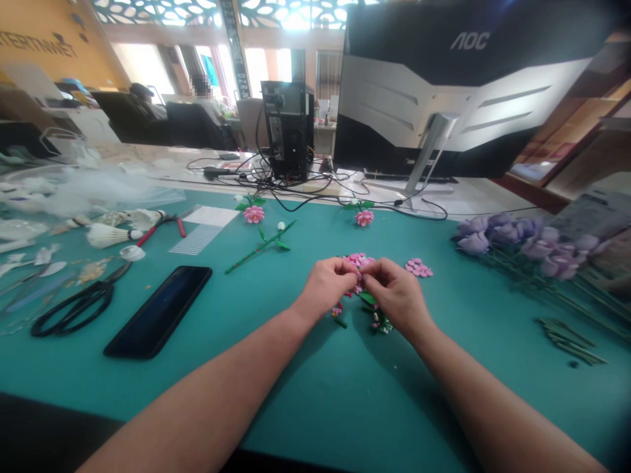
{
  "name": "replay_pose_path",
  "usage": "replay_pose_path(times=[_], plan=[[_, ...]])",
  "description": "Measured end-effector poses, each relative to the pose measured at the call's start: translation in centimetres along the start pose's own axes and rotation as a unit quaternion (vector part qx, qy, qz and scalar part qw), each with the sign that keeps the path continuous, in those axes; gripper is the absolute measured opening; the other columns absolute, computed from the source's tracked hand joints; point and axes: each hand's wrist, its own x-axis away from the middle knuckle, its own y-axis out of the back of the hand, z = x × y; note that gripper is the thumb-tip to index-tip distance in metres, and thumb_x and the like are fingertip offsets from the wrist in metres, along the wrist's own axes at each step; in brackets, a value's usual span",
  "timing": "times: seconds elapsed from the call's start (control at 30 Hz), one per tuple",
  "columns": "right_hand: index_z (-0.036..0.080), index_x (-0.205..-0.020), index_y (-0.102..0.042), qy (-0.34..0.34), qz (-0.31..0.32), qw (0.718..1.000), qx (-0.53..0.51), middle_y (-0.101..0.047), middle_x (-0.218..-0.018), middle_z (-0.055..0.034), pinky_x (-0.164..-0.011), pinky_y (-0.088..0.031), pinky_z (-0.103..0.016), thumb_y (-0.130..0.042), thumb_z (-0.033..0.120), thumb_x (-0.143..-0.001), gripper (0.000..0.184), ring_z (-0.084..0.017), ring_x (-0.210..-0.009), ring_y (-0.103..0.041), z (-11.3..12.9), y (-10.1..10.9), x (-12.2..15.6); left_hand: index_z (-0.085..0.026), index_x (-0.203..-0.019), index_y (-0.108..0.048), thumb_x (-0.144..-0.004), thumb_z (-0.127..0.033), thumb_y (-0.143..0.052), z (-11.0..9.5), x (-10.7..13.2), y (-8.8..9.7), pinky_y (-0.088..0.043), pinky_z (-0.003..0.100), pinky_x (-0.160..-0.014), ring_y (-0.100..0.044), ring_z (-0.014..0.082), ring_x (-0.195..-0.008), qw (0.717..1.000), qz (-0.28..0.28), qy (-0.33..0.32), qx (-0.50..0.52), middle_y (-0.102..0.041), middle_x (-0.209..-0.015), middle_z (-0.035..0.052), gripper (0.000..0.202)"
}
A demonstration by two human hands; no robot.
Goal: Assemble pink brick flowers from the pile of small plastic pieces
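Observation:
My left hand (326,286) and my right hand (395,294) meet over the green mat (276,387), fingers pinched together on a pink brick flower (358,261) with green leaves and stem parts (377,316) below it. A small pile of loose pink petal pieces (419,267) lies just right of my hands. Two finished pink flowers (254,213) (364,217) stand farther back. A green stem with a white bud (261,246) lies to the left of them.
A black phone (158,310) and black scissors (73,307) lie at the left, beside shuttlecocks (111,234) and red-handled pliers (162,226). Purple flowers (522,240) and green stems (569,339) lie at the right. A monitor (458,85), cables and a computer case (287,128) stand behind.

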Motion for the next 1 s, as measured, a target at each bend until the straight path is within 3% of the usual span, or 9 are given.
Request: replay_pose_path(times=[0.33,0.6,1.0], plan=[[0.022,-0.077,-0.062,0.018,-0.013,0.998,0.055,-0.060,-0.063,0.0023,-0.054,-0.038,-0.025,-0.057,0.024,-0.078,0.005,-0.012,-0.056,-0.050,0.3,-0.3,0.1,-0.013,-0.068,-0.064,-0.066,-0.017,-0.062,0.5,-0.1,-0.1,-0.042,0.022,-0.056,-0.053,0.0101,-0.057,1.000,-0.005,0.001,-0.013,-0.061,-0.060,0.0005,0.005],[0.021,-0.086,-0.064,0.002,0.028,0.998,-0.047,-0.068,-0.076,-0.0017,-0.060,-0.046,-0.027,-0.059,0.032,-0.081,0.014,-0.016,-0.067,-0.060,0.0,-0.2,-0.1,-0.013,-0.070,-0.065,-0.065,-0.017,-0.062,0.8,-0.5,0.0,-0.046,0.023,-0.059,-0.056,0.0110,-0.060,0.999,0.000,0.007,0.044,-0.062,-0.064,0.0014,0.007],[0.021,-0.082,-0.065,0.041,-0.003,0.997,-0.069,-0.068,-0.075,-0.0021,-0.063,-0.049,-0.028,-0.065,0.029,-0.079,0.009,-0.016,-0.069,-0.062,0.7,0.5,0.0,-0.013,-0.079,-0.065,-0.071,-0.022,-0.064,-0.5,0.4,0.3,-0.048,0.024,-0.064,-0.061,0.0137,-0.068,0.999,0.020,-0.033,0.019,-0.067,-0.073,0.0042,0.011]])
